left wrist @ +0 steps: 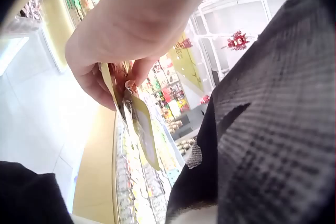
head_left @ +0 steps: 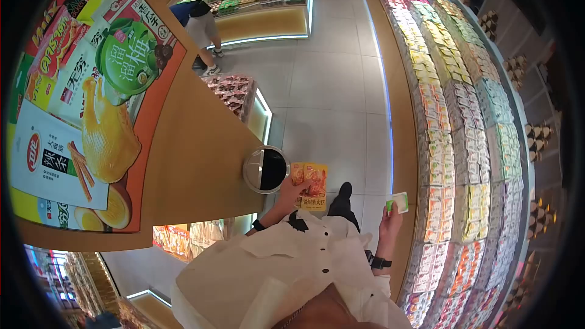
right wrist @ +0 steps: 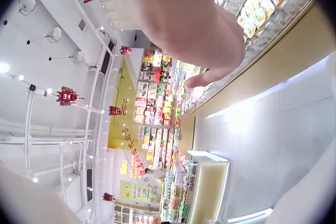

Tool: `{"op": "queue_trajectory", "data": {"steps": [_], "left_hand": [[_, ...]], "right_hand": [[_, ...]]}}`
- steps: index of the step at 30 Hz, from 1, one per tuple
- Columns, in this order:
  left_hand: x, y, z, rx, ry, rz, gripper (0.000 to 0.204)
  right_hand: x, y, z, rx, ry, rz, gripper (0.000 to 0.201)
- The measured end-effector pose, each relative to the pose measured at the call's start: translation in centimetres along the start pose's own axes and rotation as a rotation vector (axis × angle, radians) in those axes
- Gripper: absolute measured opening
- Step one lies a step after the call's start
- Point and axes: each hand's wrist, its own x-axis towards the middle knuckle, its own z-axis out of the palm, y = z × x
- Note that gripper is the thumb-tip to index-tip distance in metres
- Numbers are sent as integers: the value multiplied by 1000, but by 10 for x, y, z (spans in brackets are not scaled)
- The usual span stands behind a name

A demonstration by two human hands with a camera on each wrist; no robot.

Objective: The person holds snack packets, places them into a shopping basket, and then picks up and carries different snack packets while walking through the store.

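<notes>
In the head view my left hand (head_left: 294,194) pinches two yellow-orange snack packets (head_left: 315,198) with red pictured food on the front. The left wrist view shows these packets (left wrist: 140,129) nearly edge-on, hanging below the thumb and fingers of the left hand (left wrist: 131,35). My right hand (head_left: 390,224) is at the right, beside the long display, and holds a small white packet with green edges (head_left: 399,202). In the right wrist view the right hand (right wrist: 205,45) reaches past the shelf, and its packet is mostly hidden behind it.
A long sloped display of packaged snacks (head_left: 436,164) runs along the right. Left of me is a wooden counter (head_left: 207,152) with a round dark-centred container (head_left: 274,169) at its end. A person (head_left: 201,24) stands by a far display. Tiled floor (head_left: 329,85) lies between.
</notes>
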Motion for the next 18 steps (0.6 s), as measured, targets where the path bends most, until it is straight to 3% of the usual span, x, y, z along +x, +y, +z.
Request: {"op": "queue_trajectory", "data": {"steps": [2, 5, 8, 10, 11, 13, 17, 18], "left_hand": [[24, 22, 7, -41, 97, -27, 39], [61, 66, 33, -150, 213, -25, 36], [105, 82, 53, -187, 247, 47, 35], [129, 77, 59, -240, 323, 52, 35], [140, 75, 63, -281, 360, 65, 35], [160, 89, 73, -330, 439, 43, 33], [212, 116, 72, -376, 536, 61, 34], [229, 125, 70, -408, 523, 57, 35]], "right_hand": [[47, -20, 40, 117, -65, 73, 31], [129, -33, 97, -31, -198, 27, 31], [145, -66, 214, -261, -243, -12, 31], [155, -77, 279, -669, -614, -198, 29], [160, -83, 309, -710, -644, -177, 29], [171, -91, 365, -900, -1043, -185, 26], [201, -88, 447, -827, -1118, -23, 26], [213, -83, 461, -730, -1069, 111, 26]]}}
